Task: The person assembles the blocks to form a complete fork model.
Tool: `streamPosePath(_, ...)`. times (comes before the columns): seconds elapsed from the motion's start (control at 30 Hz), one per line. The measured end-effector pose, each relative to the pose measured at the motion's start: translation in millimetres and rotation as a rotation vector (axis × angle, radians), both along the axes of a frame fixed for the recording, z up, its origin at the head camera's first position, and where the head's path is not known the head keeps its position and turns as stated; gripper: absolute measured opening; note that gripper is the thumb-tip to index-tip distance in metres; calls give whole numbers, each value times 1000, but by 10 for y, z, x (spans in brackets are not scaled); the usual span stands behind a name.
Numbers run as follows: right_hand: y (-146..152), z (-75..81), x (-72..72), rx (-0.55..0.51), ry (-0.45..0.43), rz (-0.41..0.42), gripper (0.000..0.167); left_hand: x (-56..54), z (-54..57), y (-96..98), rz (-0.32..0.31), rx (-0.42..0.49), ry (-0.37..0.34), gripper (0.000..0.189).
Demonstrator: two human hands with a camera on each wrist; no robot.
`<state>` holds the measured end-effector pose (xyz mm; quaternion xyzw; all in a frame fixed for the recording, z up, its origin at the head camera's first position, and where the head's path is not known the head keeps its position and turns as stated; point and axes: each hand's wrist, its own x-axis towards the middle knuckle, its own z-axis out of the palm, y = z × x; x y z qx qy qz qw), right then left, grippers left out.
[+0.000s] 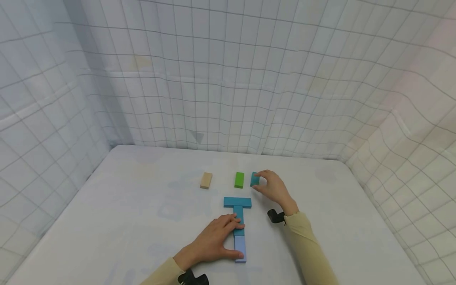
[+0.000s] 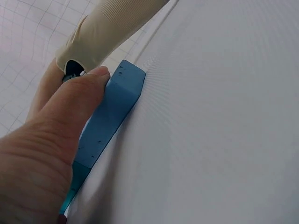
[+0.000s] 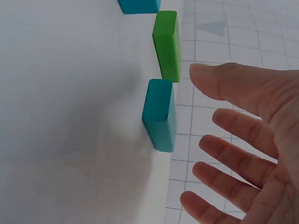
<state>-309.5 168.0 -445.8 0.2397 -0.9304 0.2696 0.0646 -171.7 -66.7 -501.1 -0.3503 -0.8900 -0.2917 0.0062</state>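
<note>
On the white table, a teal block [image 1: 237, 202] lies crosswise, and a second teal block [image 1: 238, 212] runs from its middle toward the near side. A lavender block [image 1: 240, 244] continues that line. My left hand [image 1: 213, 240] rests over the line, fingers spread on the second teal block and thumb on the lavender block's near end. In the left wrist view the thumb lies against the lavender block [image 2: 111, 112]. Farther back, my right hand [image 1: 274, 189] reaches around a small teal block [image 1: 254, 180]. The right wrist view shows its parted fingers apart from that block [image 3: 159, 112].
Left of the small teal block lies a green block [image 1: 239, 180], with a beige block [image 1: 206, 180] farther left. Grid-patterned white curtains [image 1: 221, 79] enclose the table [image 1: 124, 213] at the back and sides. A black wrist device [image 1: 275, 216] sticks out at my right wrist.
</note>
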Motion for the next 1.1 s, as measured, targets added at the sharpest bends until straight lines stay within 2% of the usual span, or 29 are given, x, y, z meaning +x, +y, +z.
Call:
streamPosePath(0.2, 8, -119, -98, -7, -113, -38, 70, 7, -3, 7, -5, -20, -4, 75)
streamPosePath(0.37, 2, -188, -148, 15, -173, -45, 77, 0, 2, 23, -8, -17, 9, 75)
streamPosePath(0.5, 7, -205, -162, 48, -172, -27, 73, 2, 6, 23, 2, -22, 8, 75)
streamPosePath(0.73, 17, -212, -167, 74, -91, -8, 58, 2, 23, 21, 9, -19, 11, 75)
streamPosePath(0.97, 27, -208, -170, 48, -96, -48, 56, -4, 34, 17, 7, -11, 16, 75)
streamPosePath(1.1, 43, -207, -154, -6, -109, -43, 57, -1, 28, 22, 9, -4, 16, 75)
